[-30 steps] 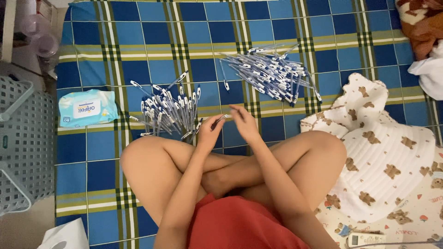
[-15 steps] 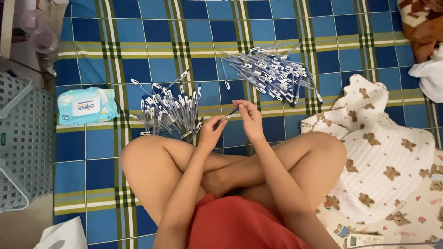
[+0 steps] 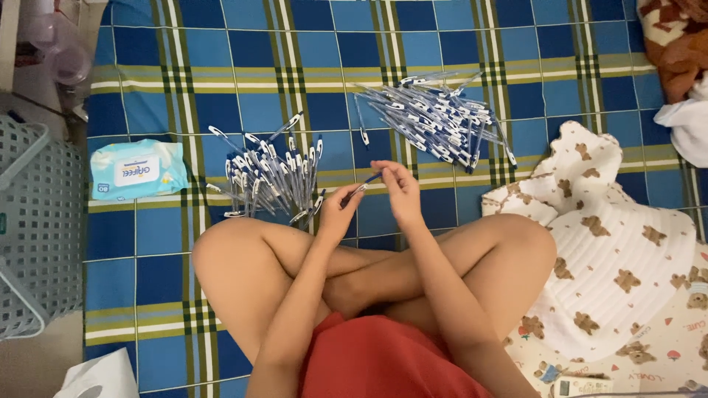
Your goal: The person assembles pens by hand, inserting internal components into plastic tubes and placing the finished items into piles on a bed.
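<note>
Pen: one blue-and-white pen [image 3: 361, 189] is held between both hands, just above the crossed legs, slanting up from lower left to upper right.
Left hand: the left hand [image 3: 341, 214] is curled under the lower end of the pen — thumb and forefinger are pinched on it, the other fingers folded in.
Right hand: the right hand [image 3: 402, 193] is set at the upper end; its fingertips [image 3: 382, 171] are pressed together on the pen's tip, the pen lying just left of them.
Left heap: a loose heap [image 3: 269, 180] of pens is spread on the mat, just beyond the left knee and close to the left hand — too many and too tangled to be counted.
Right heap: a second pile [image 3: 435, 118] is laid farther out, beyond the right hand, well apart from it; again uncounted.
Heaps counted: two.
Mat: a blue checked mat [image 3: 184, 74] is spread under everything.
Wipes: one pale blue pack [image 3: 136, 169] is laid flat at the mat's left edge.
Basket: one grey basket [image 3: 33, 228] is seen at far left.
Blanket: one cream bear-print blanket [image 3: 619, 250] is bunched beside the right knee.
</note>
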